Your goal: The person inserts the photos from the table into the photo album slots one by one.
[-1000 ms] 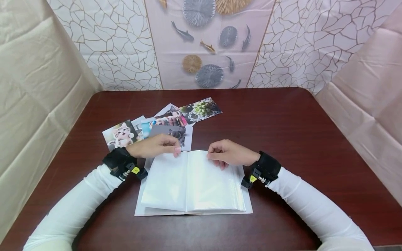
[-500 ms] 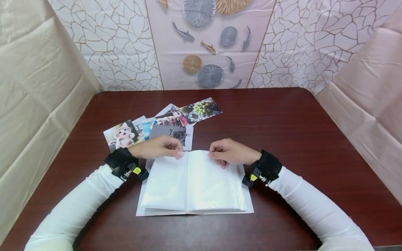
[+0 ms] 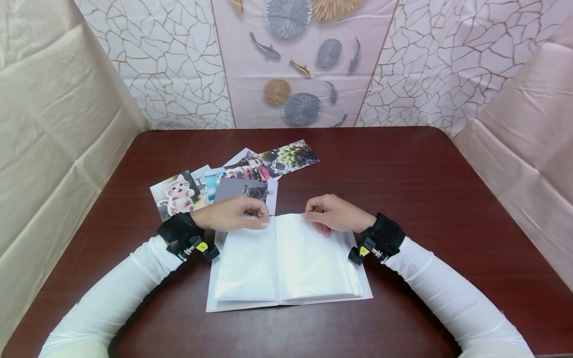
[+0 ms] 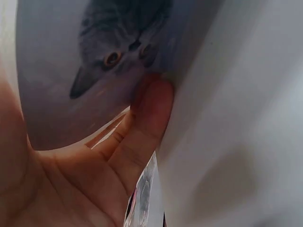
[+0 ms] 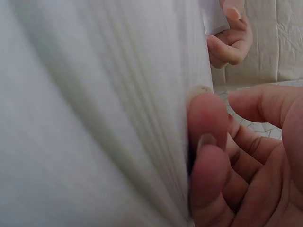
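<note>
A white photo album [image 3: 319, 258] lies spread flat, with pale clear-sleeved pages on both sides of its spine. My left hand [image 3: 239, 213] pinches at the top edge of the left page, close to the spine. In the left wrist view, a curved picture of a grey tabby cat [image 4: 113, 52] hangs upside down beside the pinching fingertips, next to a white page surface [image 4: 236, 94]. My right hand [image 3: 337, 214] pinches at the top edge of the right page with its other fingers curled. Its fingertips [image 5: 208, 123] press at the page edge in the right wrist view.
Several loose photos overlap behind the album: a kitten photo [image 3: 178, 193] at left, a grey cat photo [image 3: 230, 188] partly under my left hand, and a green plant photo [image 3: 293, 155] farthest back. The dark red table [image 3: 425, 209] extends to fabric walls.
The album has shifted a little to the right and turned slightly, and both hands have shifted right with it. The loose photos keep their arrangement.
</note>
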Available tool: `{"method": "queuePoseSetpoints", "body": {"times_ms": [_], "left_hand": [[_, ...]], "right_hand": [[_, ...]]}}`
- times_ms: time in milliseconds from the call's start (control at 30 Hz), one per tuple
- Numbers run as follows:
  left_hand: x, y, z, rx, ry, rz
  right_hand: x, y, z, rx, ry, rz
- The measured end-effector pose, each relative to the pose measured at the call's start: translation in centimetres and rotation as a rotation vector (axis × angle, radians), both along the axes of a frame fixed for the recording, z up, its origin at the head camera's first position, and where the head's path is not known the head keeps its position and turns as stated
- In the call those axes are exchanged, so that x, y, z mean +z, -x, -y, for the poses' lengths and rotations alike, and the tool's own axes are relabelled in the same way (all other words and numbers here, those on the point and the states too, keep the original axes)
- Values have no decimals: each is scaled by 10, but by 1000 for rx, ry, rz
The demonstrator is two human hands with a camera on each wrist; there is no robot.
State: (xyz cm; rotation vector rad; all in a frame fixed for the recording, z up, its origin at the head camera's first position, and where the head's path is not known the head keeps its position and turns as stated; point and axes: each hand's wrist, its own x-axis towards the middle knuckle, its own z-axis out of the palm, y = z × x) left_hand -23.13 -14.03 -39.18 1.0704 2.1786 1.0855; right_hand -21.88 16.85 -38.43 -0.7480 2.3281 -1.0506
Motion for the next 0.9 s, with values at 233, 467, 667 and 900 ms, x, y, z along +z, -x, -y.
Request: {"method": "queuePoseSetpoints", "body": {"times_ms": [233,467,667,900], "left_hand": [[0,2,0,-5,1,-26],[1,3,5,-12,31,-55],[4,2,9,-11,78,-69],[6,4,11,25,154,-92]], "right_hand": [[-1,0,-2,-22,3,0],[0,1,-1,-22,7,-4],[2,1,1,-19,6,5],[-2,2,-3,-15,20,24]]}}
